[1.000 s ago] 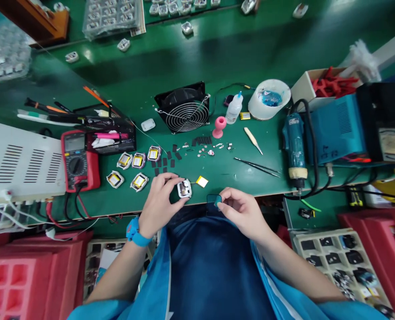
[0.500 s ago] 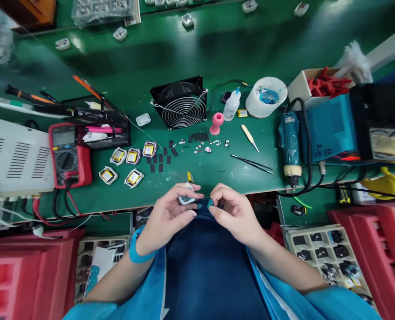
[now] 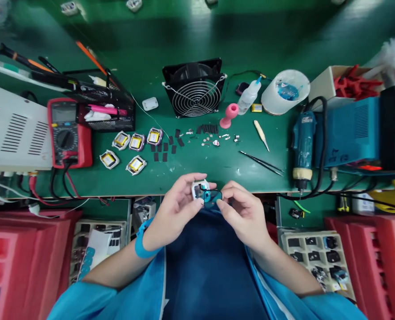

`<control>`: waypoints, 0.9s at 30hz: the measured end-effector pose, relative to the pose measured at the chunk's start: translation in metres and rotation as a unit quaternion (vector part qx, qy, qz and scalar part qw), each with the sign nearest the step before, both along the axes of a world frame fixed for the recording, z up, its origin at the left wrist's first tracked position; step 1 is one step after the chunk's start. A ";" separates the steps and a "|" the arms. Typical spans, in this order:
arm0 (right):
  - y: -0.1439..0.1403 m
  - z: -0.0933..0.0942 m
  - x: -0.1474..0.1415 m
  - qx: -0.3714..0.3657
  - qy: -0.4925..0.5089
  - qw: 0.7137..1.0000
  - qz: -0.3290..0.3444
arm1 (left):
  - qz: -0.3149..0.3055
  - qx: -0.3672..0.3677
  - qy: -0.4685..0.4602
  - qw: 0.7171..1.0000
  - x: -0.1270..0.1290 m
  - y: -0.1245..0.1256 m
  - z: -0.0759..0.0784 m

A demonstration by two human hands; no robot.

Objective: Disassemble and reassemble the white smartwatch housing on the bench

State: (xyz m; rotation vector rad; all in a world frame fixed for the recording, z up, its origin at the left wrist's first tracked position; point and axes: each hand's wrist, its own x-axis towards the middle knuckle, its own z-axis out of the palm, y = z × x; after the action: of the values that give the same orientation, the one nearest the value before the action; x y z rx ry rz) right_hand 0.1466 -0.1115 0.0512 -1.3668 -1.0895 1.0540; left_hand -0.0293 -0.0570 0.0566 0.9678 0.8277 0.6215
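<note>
My left hand (image 3: 177, 206) pinches a small white square casing (image 3: 199, 188) at the near edge of the green bench (image 3: 197, 40). A dark teal screen piece (image 3: 213, 198) sits between the fingertips of my right hand (image 3: 242, 211), pressed against the casing's right side. Both hands meet just in front of my body, over my blue smock. Several similar white casings with yellow batteries (image 3: 130, 151) lie on the bench to the left, beside small black pads (image 3: 166, 151).
A red multimeter (image 3: 68, 135) and white power unit (image 3: 14, 129) sit at left. A black fan (image 3: 194, 89), pink stand (image 3: 229, 114), glue bottle (image 3: 249, 95), tweezers (image 3: 260, 162) and blue rotary tool (image 3: 302, 144) stand behind. Red trays (image 3: 20, 262) and a parts tray (image 3: 317, 255) flank my lap.
My hands, apart a second ago, have come together; the teal screen piece now touches the white casing. The yellow battery that lay beside the casing is no longer visible on the bench.
</note>
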 end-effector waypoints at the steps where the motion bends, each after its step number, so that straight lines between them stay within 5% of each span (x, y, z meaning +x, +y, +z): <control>1: 0.000 0.000 0.000 -0.005 0.000 1.000 -0.001 | -0.002 -0.035 -0.023 0.999 0.000 0.000 0.000; 6: 0.000 0.002 -0.005 -0.030 -0.017 0.999 0.008 | 0.001 -0.144 -0.080 0.986 0.000 0.002 0.001; 27: -0.004 0.001 -0.010 -0.017 -0.036 0.999 0.002 | -0.020 -0.135 -0.108 0.985 -0.002 -0.001 0.000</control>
State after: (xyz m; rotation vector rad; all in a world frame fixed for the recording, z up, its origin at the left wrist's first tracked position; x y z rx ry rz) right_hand 0.1362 -0.1155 0.0527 -1.4410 -1.1322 1.0373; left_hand -0.0310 -0.0584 0.0567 0.6555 0.6766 0.5523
